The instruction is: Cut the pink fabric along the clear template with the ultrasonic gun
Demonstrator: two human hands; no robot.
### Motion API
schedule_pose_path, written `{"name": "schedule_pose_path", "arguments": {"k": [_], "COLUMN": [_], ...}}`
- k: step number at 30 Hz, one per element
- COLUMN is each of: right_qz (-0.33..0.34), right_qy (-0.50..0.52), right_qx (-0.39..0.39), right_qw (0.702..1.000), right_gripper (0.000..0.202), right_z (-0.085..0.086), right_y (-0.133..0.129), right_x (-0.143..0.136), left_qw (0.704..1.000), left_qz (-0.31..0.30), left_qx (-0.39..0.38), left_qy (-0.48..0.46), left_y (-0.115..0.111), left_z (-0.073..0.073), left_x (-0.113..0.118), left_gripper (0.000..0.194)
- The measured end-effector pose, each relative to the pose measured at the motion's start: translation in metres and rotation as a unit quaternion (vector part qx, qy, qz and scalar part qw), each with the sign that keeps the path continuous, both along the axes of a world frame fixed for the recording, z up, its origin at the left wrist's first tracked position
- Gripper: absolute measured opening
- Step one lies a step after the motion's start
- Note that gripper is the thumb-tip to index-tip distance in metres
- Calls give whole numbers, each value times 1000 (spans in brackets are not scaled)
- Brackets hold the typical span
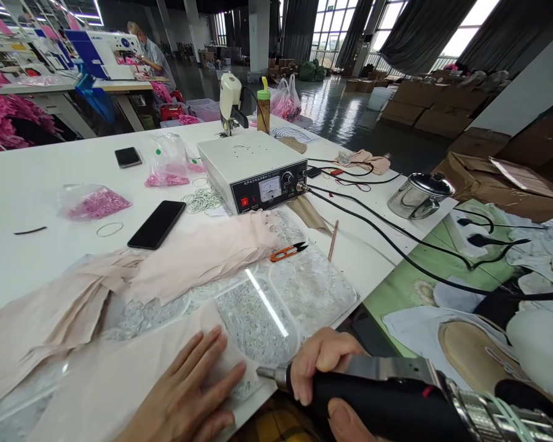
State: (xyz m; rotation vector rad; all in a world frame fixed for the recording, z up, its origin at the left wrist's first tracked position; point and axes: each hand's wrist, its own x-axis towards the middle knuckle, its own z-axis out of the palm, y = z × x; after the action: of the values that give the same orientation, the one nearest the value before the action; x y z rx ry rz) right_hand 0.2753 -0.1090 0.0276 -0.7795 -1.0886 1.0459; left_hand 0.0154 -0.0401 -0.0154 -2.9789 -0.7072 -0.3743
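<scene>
My left hand (191,383) lies flat with its fingers spread on a pale pink piece of fabric (105,374), pressing it to a clear-topped grey patterned mat (253,319). Wrapped round the black grip of a handheld ultrasonic welding gun (378,393) is my right hand (325,362). The gun's metal tip points left and sits at the fabric's right edge, close to my left fingers; whether it touches cannot be made out. Stacked pale pink fabric pieces (203,248) lie beyond my left hand, with orange thread snips (288,252) beside them.
A white control box (253,162) with a meter stands behind the mat, its black cable (373,230) running right. A black phone (156,224), bags of pink bits (99,202), a glass pot (419,196) and a bottle (263,110) rest on the table. Someone (152,55) sits at a sewing machine.
</scene>
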Motion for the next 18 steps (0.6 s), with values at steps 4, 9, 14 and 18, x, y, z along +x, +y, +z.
{"name": "schedule_pose_path", "arguments": {"k": [4, 9, 14, 18], "right_qz": [-49, -61, -38, -50], "right_qy": [42, 50, 53, 48], "right_qx": [45, 78, 91, 86], "right_qw": [997, 994, 994, 994], "right_gripper": [15, 16, 17, 20], "right_z": [-3, -16, -23, -26], "right_y": [10, 31, 42, 43], "right_x": [-8, -26, -32, -34], "left_qw": [1000, 1000, 1000, 1000], "left_qz": [-6, -10, -13, -17], "left_qx": [4, 0, -3, -2], "left_qy": [-3, -8, -10, -19], "left_y": [0, 0, 0, 0], "left_z": [0, 0, -2, -3], "left_x": [-1, -1, -2, -1], "left_gripper": [52, 50, 50, 48]}}
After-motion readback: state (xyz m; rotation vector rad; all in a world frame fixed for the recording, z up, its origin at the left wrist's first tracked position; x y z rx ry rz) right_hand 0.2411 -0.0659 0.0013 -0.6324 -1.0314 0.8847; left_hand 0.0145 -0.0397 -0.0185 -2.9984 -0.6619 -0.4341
